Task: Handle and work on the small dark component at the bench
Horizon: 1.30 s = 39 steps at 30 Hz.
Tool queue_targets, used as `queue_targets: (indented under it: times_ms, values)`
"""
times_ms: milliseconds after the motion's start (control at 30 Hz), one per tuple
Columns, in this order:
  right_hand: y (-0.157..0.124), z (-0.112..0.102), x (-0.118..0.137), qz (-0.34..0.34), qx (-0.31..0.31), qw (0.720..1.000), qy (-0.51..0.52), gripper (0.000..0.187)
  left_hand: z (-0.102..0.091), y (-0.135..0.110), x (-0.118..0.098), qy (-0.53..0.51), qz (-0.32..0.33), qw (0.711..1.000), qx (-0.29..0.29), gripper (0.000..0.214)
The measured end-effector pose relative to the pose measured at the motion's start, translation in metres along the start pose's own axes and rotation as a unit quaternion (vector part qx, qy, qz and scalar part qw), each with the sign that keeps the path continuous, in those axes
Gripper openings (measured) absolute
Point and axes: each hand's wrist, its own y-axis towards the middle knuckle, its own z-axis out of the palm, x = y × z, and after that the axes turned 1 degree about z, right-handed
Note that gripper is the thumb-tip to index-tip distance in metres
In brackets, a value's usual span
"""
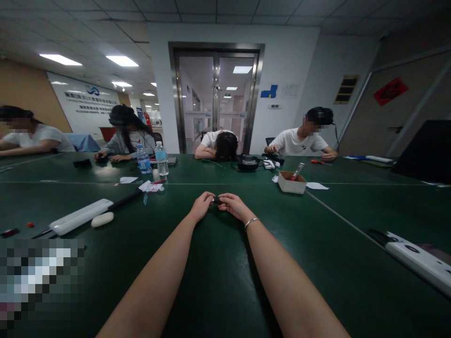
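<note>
Out over the green table (225,272), both arms stretch forward and the hands meet in the middle of the head view. Between their fingertips is a small black object (216,200) with a silvery bit at its left end; it is too small for its kind to be made out. My left hand (202,206) pinches the left end. The other end is gripped by my right hand (233,206), fingers bent, a silver bracelet (251,223) on its wrist. Fingers partly cover the object.
A small box (292,184) stands ahead to the right. Two water bottles (161,158) and paper scraps (151,187) lie ahead left. A white long device (81,216) and a white oval item (102,219) are nearer left; a white strip (419,260) lies right. Several people sit opposite.
</note>
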Motion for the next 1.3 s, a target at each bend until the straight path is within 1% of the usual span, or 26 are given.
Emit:
queue_targets:
  times_ms: [100,200,333,433,533,700,833,967,1100,1167,1300]
  values:
    - [0.0006,-0.0002,-0.0007,-0.001,-0.005,1.000,-0.001,0.009,0.0007,0.0012,0.0026,-0.001,0.006,1.000,0.005,0.027]
    - [0.0012,-0.0006,-0.0015,-0.003,-0.010,1.000,0.004,0.010,0.0016,0.0028,0.0056,-0.009,0.021,1.000,-0.009,0.023]
    - [0.0013,-0.0011,-0.0019,-0.001,-0.007,1.000,0.009,0.010,0.0019,0.0035,0.0079,-0.010,0.021,1.000,-0.008,0.027]
    - [0.0015,-0.0015,-0.0024,-0.002,-0.009,1.000,0.010,0.010,0.0021,0.0035,0.0087,-0.009,0.026,1.000,-0.015,0.025]
    - [0.0029,-0.0025,-0.0038,-0.005,-0.009,1.000,0.010,0.009,0.0024,0.0037,0.0094,-0.007,0.015,1.000,-0.013,0.026]
    - [0.0056,-0.0044,-0.0061,-0.003,-0.012,1.000,0.010,0.009,0.0025,0.0038,0.0088,-0.004,0.018,1.000,-0.004,0.024]
    - [0.0052,-0.0043,-0.0055,-0.001,-0.010,1.000,0.005,0.009,0.0017,0.0034,0.0066,-0.001,0.000,1.000,0.006,0.027]
    - [0.0039,-0.0034,-0.0044,-0.003,-0.010,1.000,0.003,0.010,0.0017,0.0022,0.0046,-0.005,0.021,1.000,-0.006,0.022]
    - [0.0037,-0.0040,-0.0046,-0.004,-0.006,1.000,0.001,0.009,0.0026,0.0019,0.0046,-0.022,0.010,1.000,0.003,0.022]
    - [0.0033,-0.0050,-0.0048,-0.002,0.000,1.000,-0.002,0.012,0.0027,0.0024,0.0054,-0.025,0.008,1.000,0.003,0.023]
    - [0.0012,-0.0040,-0.0031,-0.009,0.036,0.999,-0.018,0.029,0.0012,0.0042,0.0061,-0.052,0.005,0.999,-0.012,0.021]
